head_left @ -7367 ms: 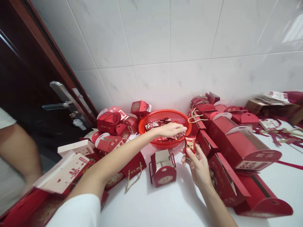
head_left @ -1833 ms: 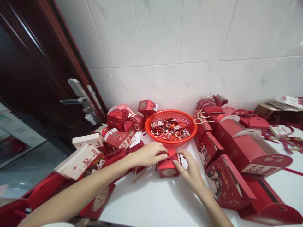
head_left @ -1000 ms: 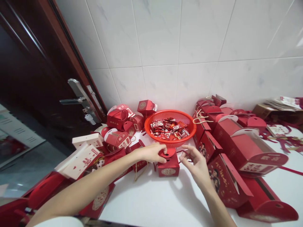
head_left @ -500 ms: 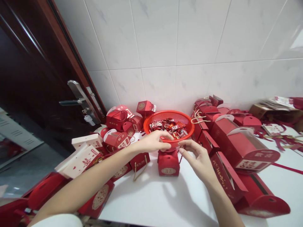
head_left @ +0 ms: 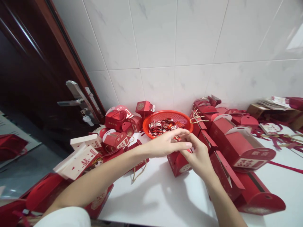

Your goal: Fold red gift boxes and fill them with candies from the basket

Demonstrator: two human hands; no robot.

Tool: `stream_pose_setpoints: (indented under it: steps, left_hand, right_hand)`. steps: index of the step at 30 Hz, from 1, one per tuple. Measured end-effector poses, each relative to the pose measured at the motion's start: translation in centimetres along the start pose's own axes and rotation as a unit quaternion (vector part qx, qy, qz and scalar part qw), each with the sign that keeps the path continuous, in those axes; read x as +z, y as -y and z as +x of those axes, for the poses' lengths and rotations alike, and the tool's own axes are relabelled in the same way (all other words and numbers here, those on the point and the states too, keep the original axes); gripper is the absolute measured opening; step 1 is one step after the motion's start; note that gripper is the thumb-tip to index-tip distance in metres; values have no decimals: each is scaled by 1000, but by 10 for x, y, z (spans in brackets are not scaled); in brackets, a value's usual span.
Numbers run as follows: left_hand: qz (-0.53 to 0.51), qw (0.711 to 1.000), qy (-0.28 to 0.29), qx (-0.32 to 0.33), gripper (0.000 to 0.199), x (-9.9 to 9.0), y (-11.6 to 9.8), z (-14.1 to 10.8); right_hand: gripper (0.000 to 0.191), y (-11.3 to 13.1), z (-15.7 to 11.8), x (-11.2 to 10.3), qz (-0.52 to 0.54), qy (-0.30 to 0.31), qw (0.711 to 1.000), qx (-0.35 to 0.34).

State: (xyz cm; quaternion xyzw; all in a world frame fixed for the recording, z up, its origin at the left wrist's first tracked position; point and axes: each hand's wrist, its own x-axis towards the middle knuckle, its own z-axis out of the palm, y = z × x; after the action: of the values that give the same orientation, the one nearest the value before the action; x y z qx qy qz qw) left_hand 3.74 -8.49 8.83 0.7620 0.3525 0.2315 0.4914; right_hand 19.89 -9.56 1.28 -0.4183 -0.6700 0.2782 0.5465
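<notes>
A small red candy box [head_left: 178, 164] with a pale round emblem sits upright on the white table, turned at an angle. My left hand [head_left: 169, 143] reaches across above its top, fingers and thumb stretched out to the right, a gap between them. Bent round the box's top right side is my right hand [head_left: 197, 154], its fingertips meeting those of my left hand. Both hands cover the box's top flaps. Just behind them stands an orange-red plastic basket [head_left: 147, 121] with wrapped candies [head_left: 162, 125] in it.
Red gift boxes stand in a cluster on the left [head_left: 115, 118] and in rows on the right [head_left: 239, 143]. White printed boxes [head_left: 79, 160] lie at left. Ribbons [head_left: 284, 142] and a carton [head_left: 267, 113] are at far right. A tiled wall and dark door border the table.
The small box has shifted right and turned on the table. My left hand has moved right over it, and my hands have come together at its top.
</notes>
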Motion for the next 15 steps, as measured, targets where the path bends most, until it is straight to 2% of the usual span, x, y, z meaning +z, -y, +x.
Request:
stream_pose_setpoints:
  steps: [4,9,12,15]
  left_hand:
    - [-2,999,-9,34,49,7,0,-1]
    - [35,998,-6,49,62,14,-3,-12]
    - [16,998,-3,64,63,14,-9,-21]
    - [-23,996,-7,80,62,13,-17,-30]
  right_hand:
    - [22,1,-5,0,-14,7,1000,0]
    - [18,5,-12,3,16,-5,1000,17]
    - [14,17,-19,1,54,-54,997,-1]
    - [12,41,-30,-9,35,-146,988,-33]
